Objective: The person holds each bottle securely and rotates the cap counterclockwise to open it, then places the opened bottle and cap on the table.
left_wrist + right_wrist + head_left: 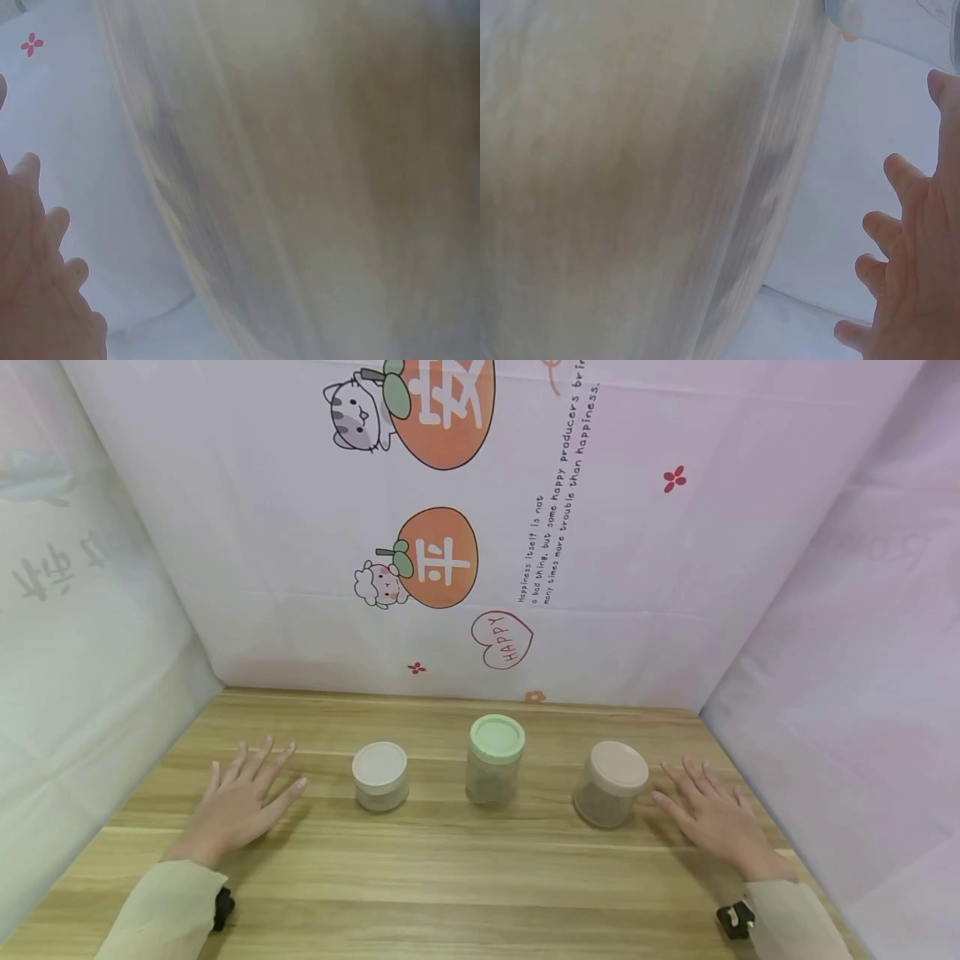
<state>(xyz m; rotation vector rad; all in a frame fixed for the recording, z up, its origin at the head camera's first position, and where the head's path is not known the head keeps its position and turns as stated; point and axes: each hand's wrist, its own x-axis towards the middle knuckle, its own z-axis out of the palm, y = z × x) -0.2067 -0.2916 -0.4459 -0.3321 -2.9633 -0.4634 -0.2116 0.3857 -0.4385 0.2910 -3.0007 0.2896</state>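
Note:
Three lidded clear jars stand upright in a row on the wooden table. At the left is a short jar with a white lid (380, 777); a taller jar with a green lid (496, 760) is in the middle. On the right stands a jar with a pale pink lid (611, 783). My left hand (242, 802), fingers spread and palm down, is left of the white-lidded jar and apart from it. Close to the pink-lidded jar, on its right, my right hand (712, 814) has its fingers spread and holds nothing. Part of a clear jar (892, 22) shows in the right wrist view.
The wooden table (420, 885) meets a printed white cloth (615, 635) at the back. More white cloth hangs along the left (82, 677) and right sides. A black device (737, 920) sits at the right wrist, another (223, 908) at the left.

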